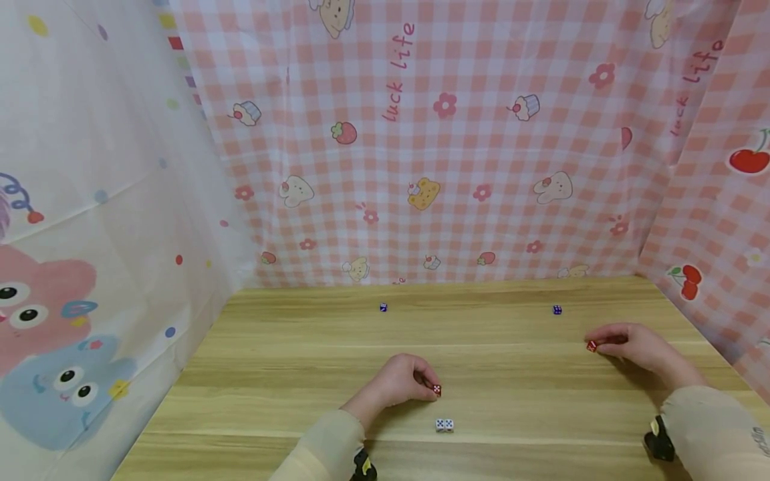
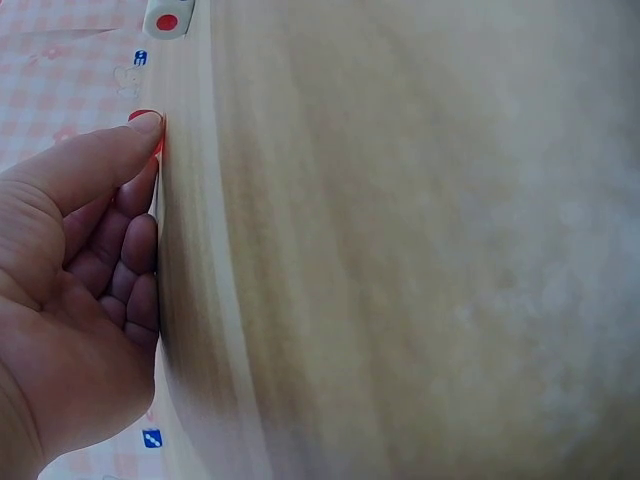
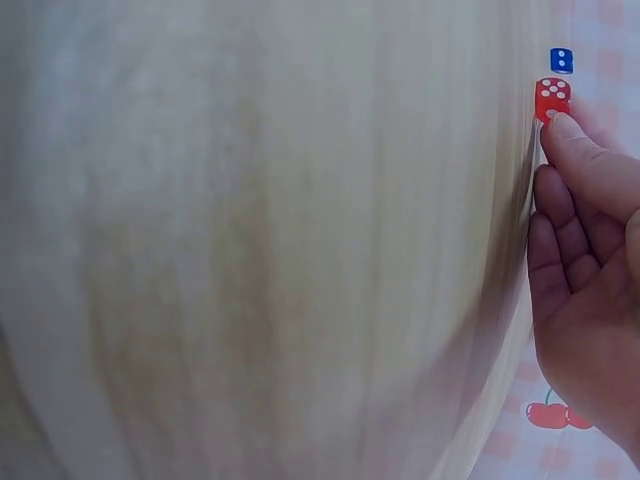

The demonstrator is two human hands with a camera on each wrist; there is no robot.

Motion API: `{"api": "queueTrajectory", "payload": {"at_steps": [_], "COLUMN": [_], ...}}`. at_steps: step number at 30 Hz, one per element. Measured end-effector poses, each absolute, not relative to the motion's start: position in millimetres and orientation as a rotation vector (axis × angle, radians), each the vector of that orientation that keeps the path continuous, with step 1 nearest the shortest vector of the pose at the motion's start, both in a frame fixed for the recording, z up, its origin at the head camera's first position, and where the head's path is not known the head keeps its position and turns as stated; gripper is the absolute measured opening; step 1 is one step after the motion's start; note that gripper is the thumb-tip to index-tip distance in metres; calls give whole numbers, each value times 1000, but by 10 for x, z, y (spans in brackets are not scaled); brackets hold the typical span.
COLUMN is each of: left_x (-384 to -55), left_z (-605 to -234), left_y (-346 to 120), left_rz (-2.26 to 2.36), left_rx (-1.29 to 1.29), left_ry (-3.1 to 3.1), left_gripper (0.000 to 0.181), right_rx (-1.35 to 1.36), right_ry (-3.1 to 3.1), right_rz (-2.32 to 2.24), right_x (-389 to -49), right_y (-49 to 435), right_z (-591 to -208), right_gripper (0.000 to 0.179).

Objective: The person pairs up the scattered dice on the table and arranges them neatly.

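My left hand (image 1: 404,382) pinches a red die (image 1: 437,389) between thumb and fingertips, low over the middle of the wooden table. Farther right, my right hand (image 1: 639,347) holds a second red die (image 1: 592,346) by its thumb and fingers; its five-pip face shows in the right wrist view. Two white dice (image 1: 444,425) lie side by side, nearer to me than the left hand. In the left wrist view the thumb covers most of the left hand's red die (image 2: 160,135), and a white die (image 2: 168,19) with a red pip appears at the top.
Two blue dice lie toward the back of the table (image 1: 271,374): one blue die (image 1: 383,307) left of centre, another blue die (image 1: 557,310) at the right. A pink checked cloth (image 1: 445,147) hangs behind the table, and a white printed cloth (image 1: 138,220) hangs at the left.
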State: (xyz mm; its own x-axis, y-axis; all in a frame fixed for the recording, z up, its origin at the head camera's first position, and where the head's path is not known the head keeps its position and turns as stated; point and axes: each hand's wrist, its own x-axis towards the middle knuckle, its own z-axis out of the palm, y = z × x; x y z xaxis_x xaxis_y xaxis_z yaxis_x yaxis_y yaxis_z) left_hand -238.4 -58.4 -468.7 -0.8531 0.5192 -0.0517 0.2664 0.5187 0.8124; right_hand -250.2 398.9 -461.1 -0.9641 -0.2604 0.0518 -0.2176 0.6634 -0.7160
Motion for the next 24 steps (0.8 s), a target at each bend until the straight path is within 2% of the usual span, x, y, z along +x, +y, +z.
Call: {"api": "queueTrajectory", "payload": {"at_steps": [24], "left_x": [-2374], "left_z": [-4669], "left_y": [-582], "left_rz": [1249], "left_rx": [655], "left_ry": [2478], "left_gripper": [16], "right_rx": [-406], "right_ry": [2859], "right_rz": [-1111], "right_x": [-2509], "right_y": [3906], "right_z": [-4609], "right_gripper": [19]}}
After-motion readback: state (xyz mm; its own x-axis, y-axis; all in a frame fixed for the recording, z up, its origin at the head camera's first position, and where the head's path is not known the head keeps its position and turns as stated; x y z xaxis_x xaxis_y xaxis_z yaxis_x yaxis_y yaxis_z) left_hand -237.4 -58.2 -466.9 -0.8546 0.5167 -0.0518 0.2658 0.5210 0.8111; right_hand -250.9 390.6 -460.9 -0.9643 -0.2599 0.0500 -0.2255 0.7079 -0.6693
